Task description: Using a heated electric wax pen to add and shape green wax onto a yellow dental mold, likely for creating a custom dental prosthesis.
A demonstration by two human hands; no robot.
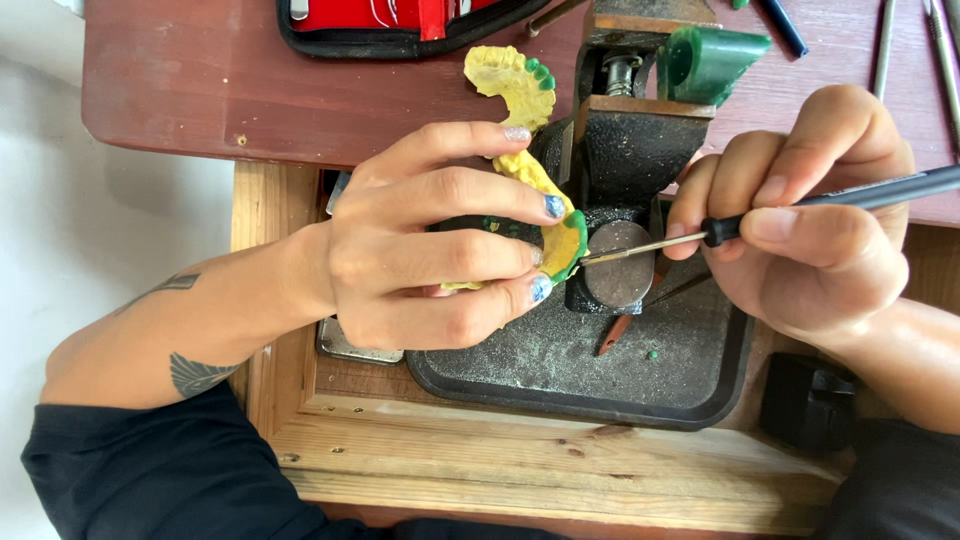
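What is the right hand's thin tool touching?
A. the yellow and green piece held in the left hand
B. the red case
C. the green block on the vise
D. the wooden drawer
A: the tool in the right hand points its metal tip at the green edge of the yellow piece, which the left hand grips.

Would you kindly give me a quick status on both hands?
Left hand gripping yellow dental cast. Right hand holding carving tool, tip on cast. Bench vise close behind.
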